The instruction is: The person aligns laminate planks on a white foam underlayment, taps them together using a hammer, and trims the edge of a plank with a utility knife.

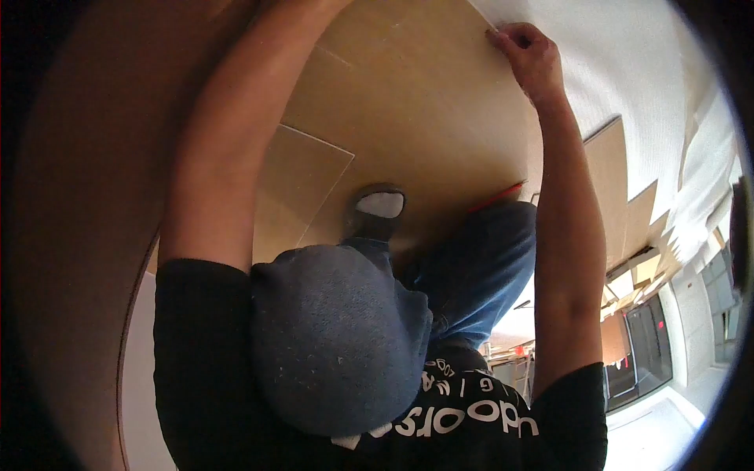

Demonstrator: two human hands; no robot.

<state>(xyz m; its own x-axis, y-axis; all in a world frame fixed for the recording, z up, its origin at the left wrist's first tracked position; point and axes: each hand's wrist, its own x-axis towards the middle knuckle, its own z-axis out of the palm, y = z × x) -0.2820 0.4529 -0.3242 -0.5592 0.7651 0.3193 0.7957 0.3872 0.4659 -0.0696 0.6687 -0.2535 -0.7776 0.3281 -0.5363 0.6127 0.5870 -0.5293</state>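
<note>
My left forearm [224, 141] reaches up to the top edge of the view, where the hand is out of frame. My right hand [526, 55] has its thumb and fingers closed at the edge of a brown board [408, 94], beside white sheeting [628, 63]. Below it, another brown panel [302, 173] shows a pale seam. A thin red tool [495, 196] lies beside my bent knee in blue jeans, and my shoe [379, 204] rests on the boards.
More cut boards [605, 188] lie on the white sheeting at the right, with a window or doorway [648, 353] farther back. A dark brown surface [94, 196] fills the left side.
</note>
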